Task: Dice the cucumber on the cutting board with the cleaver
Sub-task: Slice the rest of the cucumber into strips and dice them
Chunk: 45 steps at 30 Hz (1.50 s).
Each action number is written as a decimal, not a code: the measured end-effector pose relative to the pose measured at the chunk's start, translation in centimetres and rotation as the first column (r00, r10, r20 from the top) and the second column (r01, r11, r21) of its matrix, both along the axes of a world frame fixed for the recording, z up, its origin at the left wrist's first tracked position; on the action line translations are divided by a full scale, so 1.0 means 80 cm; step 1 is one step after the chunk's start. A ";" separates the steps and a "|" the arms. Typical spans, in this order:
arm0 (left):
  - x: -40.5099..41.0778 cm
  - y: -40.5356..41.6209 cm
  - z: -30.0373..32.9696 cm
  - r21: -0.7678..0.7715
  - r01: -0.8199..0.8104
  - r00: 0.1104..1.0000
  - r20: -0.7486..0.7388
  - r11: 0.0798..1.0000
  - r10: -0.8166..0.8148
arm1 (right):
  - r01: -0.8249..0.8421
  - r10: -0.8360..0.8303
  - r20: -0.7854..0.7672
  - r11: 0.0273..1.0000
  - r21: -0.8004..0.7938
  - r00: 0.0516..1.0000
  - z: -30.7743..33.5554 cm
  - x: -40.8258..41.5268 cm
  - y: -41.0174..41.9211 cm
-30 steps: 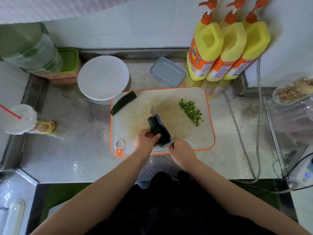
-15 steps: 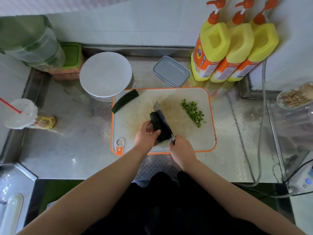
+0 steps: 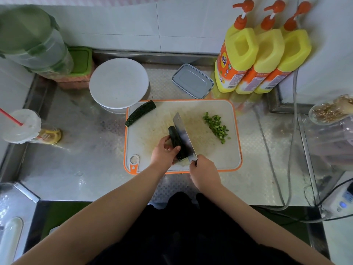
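Nearest, the right hand [image 3: 205, 172] grips the cleaver [image 3: 184, 137] by its handle, while the left hand [image 3: 164, 151] curls round the near end of the cucumber [image 3: 176, 143], which lies on the board [image 3: 227, 157] with the blade standing along its right side. Farther right sits a pile of dice [image 3: 216, 127], and at the board's far left corner lies a second cucumber piece [image 3: 140, 116]. Beyond stand a white bowl [image 3: 118, 85], a lidded box [image 3: 193, 80] and three yellow bottles [image 3: 263, 60].

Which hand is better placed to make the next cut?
Right, probably: the right hand already grips the cleaver alongside the cucumber piece, which the left hand holds on the cutting board.
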<state>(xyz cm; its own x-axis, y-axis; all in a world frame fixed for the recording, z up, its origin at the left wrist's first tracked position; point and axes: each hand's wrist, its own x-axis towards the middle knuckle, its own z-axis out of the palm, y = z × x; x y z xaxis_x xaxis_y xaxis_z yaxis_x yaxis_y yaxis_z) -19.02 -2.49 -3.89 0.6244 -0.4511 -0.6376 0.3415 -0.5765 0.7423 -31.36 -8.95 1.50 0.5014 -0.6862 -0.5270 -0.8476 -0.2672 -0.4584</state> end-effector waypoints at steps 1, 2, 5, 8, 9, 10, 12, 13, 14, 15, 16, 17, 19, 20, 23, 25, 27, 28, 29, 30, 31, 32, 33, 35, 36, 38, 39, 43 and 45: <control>-0.001 0.000 0.000 0.001 0.000 1.000 0.004 1.000 0.000 | -0.006 0.006 -0.005 1.000 0.000 1.000 0.001 0.000 0.001; -0.002 0.000 -0.001 0.005 0.001 1.000 0.014 1.000 -0.001 | -0.009 0.009 -0.009 1.000 0.001 1.000 0.002 0.000 0.001; -0.005 0.000 -0.001 0.018 0.016 0.998 0.053 1.000 -0.017 | -0.018 0.018 -0.018 1.000 -0.003 1.000 0.005 0.000 0.001; -0.006 0.002 -0.001 0.017 0.044 0.997 0.068 0.999 -0.045 | -0.029 0.029 -0.032 1.000 -0.004 0.999 0.007 0.002 0.002; -0.005 0.002 -0.001 0.019 0.059 0.995 0.075 0.998 -0.060 | -0.035 0.035 -0.038 0.999 -0.004 0.999 0.008 0.003 0.002; -0.004 0.002 0.000 0.026 0.078 0.993 0.083 0.997 -0.079 | -0.042 0.041 -0.046 0.999 -0.004 0.998 0.008 0.004 0.002; -0.003 0.001 -0.001 0.037 0.123 0.987 0.100 0.992 -0.126 | -0.060 0.059 -0.064 0.998 -0.009 0.996 0.010 0.007 0.002; -0.003 0.001 -0.001 0.039 0.137 0.985 0.101 0.990 -0.141 | -0.067 0.066 -0.070 0.998 -0.013 0.995 0.011 0.007 0.003; -0.002 0.001 -0.002 0.036 0.144 0.984 0.100 0.989 -0.147 | -0.070 0.069 -0.072 0.997 -0.019 0.995 0.011 0.008 0.003; -0.002 0.001 -0.003 0.032 0.146 0.984 0.097 0.989 -0.149 | -0.071 0.069 -0.072 0.997 -0.022 0.995 0.011 0.008 0.003; -0.002 0.001 -0.003 0.026 0.146 0.984 0.094 0.989 -0.148 | -0.071 0.069 -0.073 0.997 -0.022 0.995 0.011 0.009 0.004; -0.002 0.001 -0.004 0.024 0.145 0.985 0.090 0.989 -0.147 | -0.070 0.069 -0.076 0.997 -0.019 0.995 0.011 0.010 0.004; -0.002 0.001 -0.004 0.017 0.145 0.985 0.091 0.989 -0.146 | -0.067 0.066 -0.085 0.998 -0.011 0.994 0.010 0.011 0.004; -0.002 0.001 -0.003 0.014 0.146 0.985 0.093 0.989 -0.146 | -0.066 0.064 -0.090 0.998 -0.010 0.994 0.009 0.012 0.004; -0.003 0.001 -0.001 0.008 0.138 0.987 0.086 0.990 -0.138 | -0.067 0.065 -0.103 0.998 -0.012 0.993 0.008 0.015 0.005; -0.003 0.001 -0.001 0.007 0.134 0.988 0.078 0.991 -0.135 | -0.087 0.084 -0.114 0.996 -0.021 0.990 0.006 0.018 0.006; -0.003 0.002 -0.003 0.009 0.128 0.989 0.074 0.992 -0.128 | -0.102 0.098 -0.118 0.994 -0.029 0.988 0.005 0.022 0.007; -0.003 0.002 -0.003 0.008 0.125 0.989 0.072 0.992 -0.125 | -0.098 0.095 -0.116 0.995 -0.028 0.989 0.004 0.025 0.006; -0.002 0.002 -0.003 0.004 0.120 0.990 0.068 0.993 -0.120 | -0.092 0.089 -0.111 0.995 -0.025 0.990 0.003 0.027 0.005; -0.002 0.002 -0.003 0.001 0.114 0.991 0.066 0.994 -0.113 | -0.091 0.088 -0.106 0.996 -0.022 0.990 0.002 0.030 0.004; -0.002 0.002 -0.003 -0.002 0.108 0.992 0.065 0.994 -0.108 | -0.093 0.090 -0.102 0.996 -0.020 0.991 0.000 0.033 0.003; -0.002 0.001 -0.002 -0.005 0.109 0.992 0.070 0.994 -0.109 | -0.093 0.091 -0.098 0.996 -0.018 0.991 -0.001 0.035 0.001; -0.003 0.001 -0.002 -0.008 0.113 0.991 0.079 0.994 -0.112 | -0.090 0.088 -0.093 0.996 -0.017 0.992 -0.002 0.038 0.000; -0.003 0.000 0.001 -0.022 0.116 0.991 0.075 0.993 -0.114 | -0.081 0.080 -0.087 0.997 -0.013 0.993 -0.003 0.040 0.000; -0.003 0.000 0.002 -0.029 0.114 0.991 0.068 0.993 -0.112 | -0.081 0.080 -0.086 0.997 -0.012 0.993 -0.004 0.039 0.000; -0.003 0.000 0.004 -0.036 0.102 0.993 0.061 0.994 -0.100 | -0.103 0.101 -0.100 0.995 -0.015 0.990 -0.004 0.034 0.002; -0.003 0.000 0.005 -0.036 0.094 0.994 0.053 0.995 -0.092 | -0.121 0.119 -0.113 0.993 -0.014 0.986 -0.005 0.029 0.004; -0.003 -0.001 0.003 -0.025 0.103 0.994 0.049 0.994 -0.102 | -0.165 0.157 -0.155 0.986 -0.036 0.975 -0.007 0.021 0.011; -0.002 -0.001 0.000 -0.032 0.097 0.995 0.042 0.995 -0.095 | -0.173 0.166 -0.153 0.984 -0.033 0.974 -0.009 0.026 0.010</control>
